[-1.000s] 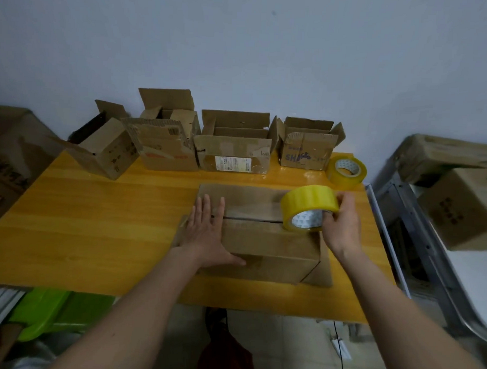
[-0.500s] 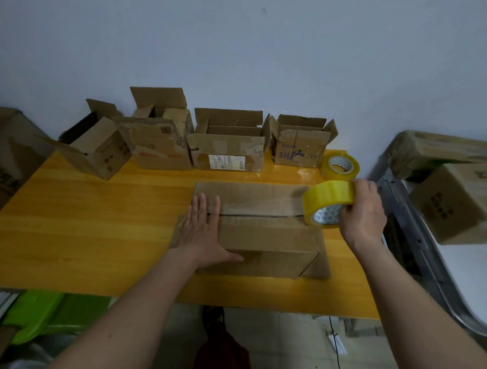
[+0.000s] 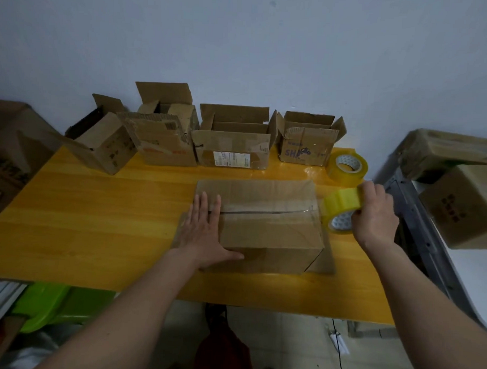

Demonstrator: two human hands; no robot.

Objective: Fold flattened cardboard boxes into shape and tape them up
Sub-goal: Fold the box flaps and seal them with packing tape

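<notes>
I see a brown cardboard box (image 3: 265,229) sitting on the yellow tabletop (image 3: 97,220), near the front edge. Its top flaps are folded down, and they meet in a line across the middle.

My left hand (image 3: 204,232) lies flat on the left end of the box. The fingers are straight and spread a little, and they press down on the top. The thumb points along the front side of the box. This hand holds nothing.

My right hand (image 3: 374,213) is curled around a roll of yellow tape (image 3: 339,212). The roll sits just off the right end of the box, up in the air. A clear strip of tape runs from the roll back along the line where the flaps meet. I can see it shine on top of the box.

A second roll of tape (image 3: 348,167) lies on the tabletop, just behind my right hand.

Four open boxes (image 3: 232,145) stand in a row at the back of the tabletop, next to the wall (image 3: 241,46). The one on the far left is tipped onto its side.

More brown boxes (image 3: 462,208) sit on a metal rack to the right. A green thing (image 3: 50,304) is down under the tabletop on the left.
</notes>
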